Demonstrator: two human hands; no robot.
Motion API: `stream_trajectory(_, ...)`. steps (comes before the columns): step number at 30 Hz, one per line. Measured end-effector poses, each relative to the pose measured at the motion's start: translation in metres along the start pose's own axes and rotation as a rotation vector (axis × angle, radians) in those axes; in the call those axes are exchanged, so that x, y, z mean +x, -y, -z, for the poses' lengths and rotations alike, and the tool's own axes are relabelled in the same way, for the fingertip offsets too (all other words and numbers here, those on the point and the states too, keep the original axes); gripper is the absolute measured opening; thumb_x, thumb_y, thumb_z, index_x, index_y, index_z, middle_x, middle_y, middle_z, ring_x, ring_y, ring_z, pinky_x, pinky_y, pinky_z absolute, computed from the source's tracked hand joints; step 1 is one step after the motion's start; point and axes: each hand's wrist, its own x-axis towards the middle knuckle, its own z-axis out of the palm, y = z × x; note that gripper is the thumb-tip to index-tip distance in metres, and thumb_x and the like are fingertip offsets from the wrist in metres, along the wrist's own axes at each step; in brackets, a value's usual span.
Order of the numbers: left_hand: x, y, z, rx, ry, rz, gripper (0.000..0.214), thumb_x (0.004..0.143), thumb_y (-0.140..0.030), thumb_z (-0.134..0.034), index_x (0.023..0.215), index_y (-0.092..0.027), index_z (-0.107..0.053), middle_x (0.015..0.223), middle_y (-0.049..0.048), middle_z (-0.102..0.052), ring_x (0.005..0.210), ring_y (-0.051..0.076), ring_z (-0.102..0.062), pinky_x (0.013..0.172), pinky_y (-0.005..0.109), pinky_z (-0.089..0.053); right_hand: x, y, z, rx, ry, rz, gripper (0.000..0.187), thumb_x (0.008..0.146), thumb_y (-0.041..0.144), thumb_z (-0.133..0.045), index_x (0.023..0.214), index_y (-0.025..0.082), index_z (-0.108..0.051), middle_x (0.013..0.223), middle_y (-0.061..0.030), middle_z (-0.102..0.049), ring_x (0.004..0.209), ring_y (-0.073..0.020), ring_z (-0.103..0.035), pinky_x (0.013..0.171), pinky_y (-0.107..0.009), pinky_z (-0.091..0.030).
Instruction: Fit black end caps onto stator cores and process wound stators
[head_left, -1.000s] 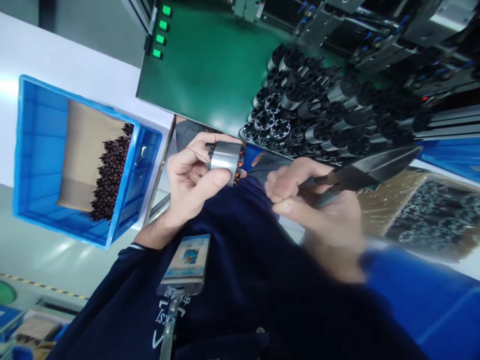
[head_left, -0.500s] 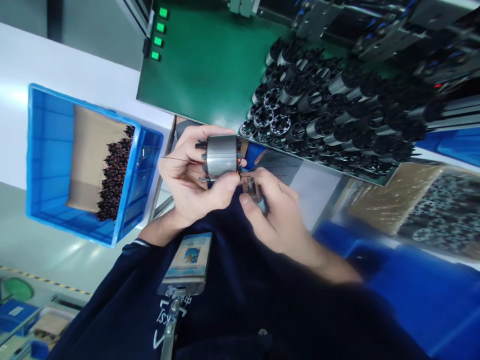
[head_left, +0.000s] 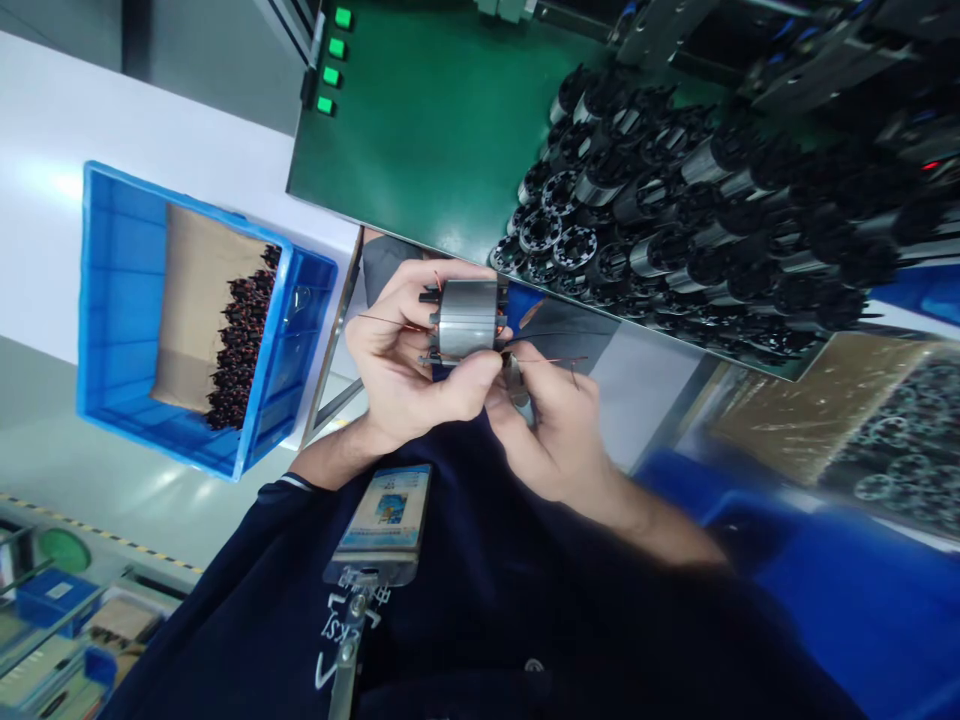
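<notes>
1. One blue bin (head_left: 124, 290) stands at the left of the frame, dark parts (head_left: 241, 345) piled along its right side, next to cardboard (head_left: 191, 290).
2. Left hand (head_left: 405, 385), mid-frame: thumb and fingers closed round a stator (head_left: 468, 318), gripping its metal ring.
3. The stator sits at the centre of the frame, thin wires (head_left: 555, 359) sticking out to left and right.
4. Right hand (head_left: 551, 430), just beside it: fingers curled tight on a tool (head_left: 517, 378), probably pliers, though mostly covered.
5. More stators (head_left: 645, 210) lie heaped on the green table (head_left: 420, 120), upper right.
6. Grey rings (head_left: 907, 450) lie at the right edge.
</notes>
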Motion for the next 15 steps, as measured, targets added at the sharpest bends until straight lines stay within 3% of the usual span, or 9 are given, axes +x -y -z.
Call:
stream_trajectory(3, -0.003, 0.012, -0.005, -0.029, -0.021, 0.013, 0.067, 0.111, -0.089, -0.061, 0.091, -0.026, -0.061, 0.124, 0.0076, -0.083, 0.116, 0.029, -0.087, 0.097, 0.058, -0.077, -0.001, -0.008, -0.004, -0.004, 0.000, -0.092, 0.009, 0.111, 0.020, -0.063, 0.113, 0.026, -0.070, 0.095, -0.0017, -0.081, 0.086, -0.0188, -0.080, 0.085, -0.032, -0.067)
stream_trajectory(6, -0.013, 0.039, -0.010, -0.089, -0.104, 0.095, 0.065, 0.102, -0.084, -0.080, 0.086, -0.024, -0.061, 0.122, 0.0083, -0.083, 0.106, 0.027, -0.086, 0.090, 0.051, -0.078, -0.002, -0.030, -0.010, 0.013, 0.043, -0.217, 0.016, 0.110, 0.023, -0.059, 0.114, 0.025, -0.075, 0.096, -0.0010, -0.084, 0.076, -0.0165, -0.074, 0.082, -0.031, -0.062)
stream_trajectory(9, -0.021, 0.076, 0.009, -0.179, -0.237, 0.301, 0.069, 0.089, -0.078, -0.098, 0.082, -0.022, -0.059, 0.109, 0.0065, -0.082, 0.088, 0.022, -0.083, 0.079, 0.042, -0.078, -0.008, -0.061, -0.010, -0.047, 0.125, -0.424, 0.027, 0.110, 0.028, -0.056, 0.119, 0.024, -0.081, 0.104, -0.0038, -0.088, 0.077, -0.0182, -0.075, 0.088, -0.032, -0.061)
stream_trajectory(11, -0.017, 0.100, 0.046, -0.151, -0.377, 0.398, 0.073, 0.082, -0.079, -0.103, 0.080, -0.021, -0.059, 0.095, 0.0029, -0.078, 0.075, 0.017, -0.079, 0.073, 0.036, -0.075, -0.017, -0.080, -0.007, -0.125, 0.182, -0.554, 0.033, 0.109, 0.033, -0.056, 0.126, 0.024, -0.083, 0.111, -0.0071, -0.089, 0.083, -0.0214, -0.078, 0.094, -0.034, -0.061)
stream_trajectory(13, -0.005, 0.122, 0.102, -0.029, -0.517, 0.392, 0.072, 0.080, -0.081, -0.102, 0.083, -0.022, -0.062, 0.088, 0.0007, -0.074, 0.073, 0.015, -0.077, 0.070, 0.030, -0.071, -0.026, -0.096, -0.002, -0.169, 0.225, -0.614, 0.037, 0.108, 0.037, -0.055, 0.127, 0.022, -0.083, 0.112, -0.0104, -0.090, 0.084, -0.0241, -0.079, 0.094, -0.037, -0.061)
stream_trajectory(15, 0.014, 0.143, 0.164, 0.129, -0.571, 0.338, 0.061, 0.085, -0.076, -0.099, 0.089, -0.023, -0.068, 0.092, 0.0014, -0.077, 0.078, 0.016, -0.078, 0.072, 0.028, -0.067, -0.033, -0.108, 0.002, -0.186, 0.263, -0.630, 0.039, 0.105, 0.039, -0.055, 0.125, 0.021, -0.083, 0.110, -0.0122, -0.090, 0.077, -0.0248, -0.077, 0.089, -0.039, -0.061)
